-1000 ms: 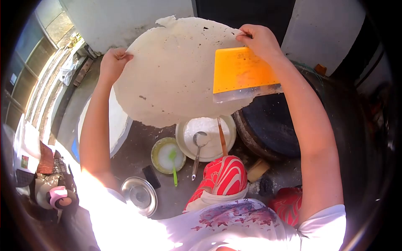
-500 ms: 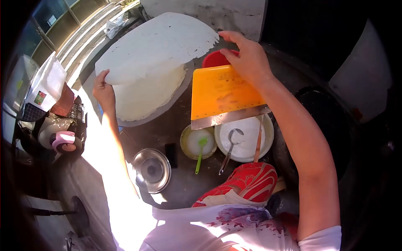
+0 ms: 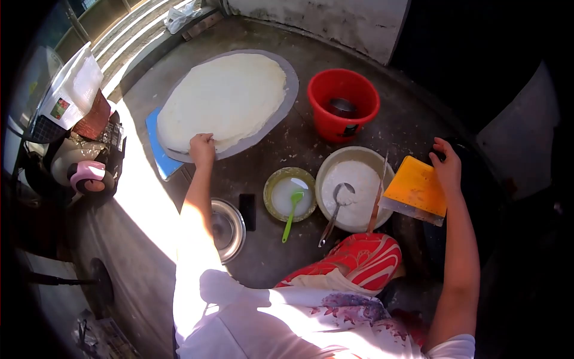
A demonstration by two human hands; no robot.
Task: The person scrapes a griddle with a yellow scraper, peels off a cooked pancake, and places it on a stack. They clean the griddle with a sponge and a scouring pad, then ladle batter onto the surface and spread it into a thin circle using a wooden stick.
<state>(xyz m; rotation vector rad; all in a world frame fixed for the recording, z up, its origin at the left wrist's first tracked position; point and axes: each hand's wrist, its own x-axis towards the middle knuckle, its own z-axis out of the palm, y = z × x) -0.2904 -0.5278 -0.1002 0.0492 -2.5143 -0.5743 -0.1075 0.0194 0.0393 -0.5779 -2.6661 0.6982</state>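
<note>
A stack of thin, pale round flatbread point(image 3: 230, 99) lies on a grey round mat point(image 3: 291, 81) at the back left. At its near edge is my left hand point(image 3: 202, 149), fingers closed on the rim of the top sheet. My right hand point(image 3: 448, 170), out to the right, grips an orange scraper point(image 3: 414, 185) with a metal blade pointing down. Close to the scraper stands a bowl of white batter point(image 3: 359, 173) with a metal ladle point(image 3: 335, 212) in it. A flat wooden-handled tool point(image 3: 375, 212) rests across that bowl's right side.
A red bucket point(image 3: 342, 128) holding a dark object stands behind the bowls. A smaller bowl point(image 3: 269, 200) contains whitish liquid and a green spoon point(image 3: 292, 215). Nearer me are a phone point(image 3: 247, 212) and a metal basin point(image 3: 236, 242). A dark round pan point(image 3: 472, 197) is at right.
The flatbread sheet held up between both hands now lies on the stack. My left hand moved nearer me; my right hand let go of the sheet and swung right and down with the scraper.
</note>
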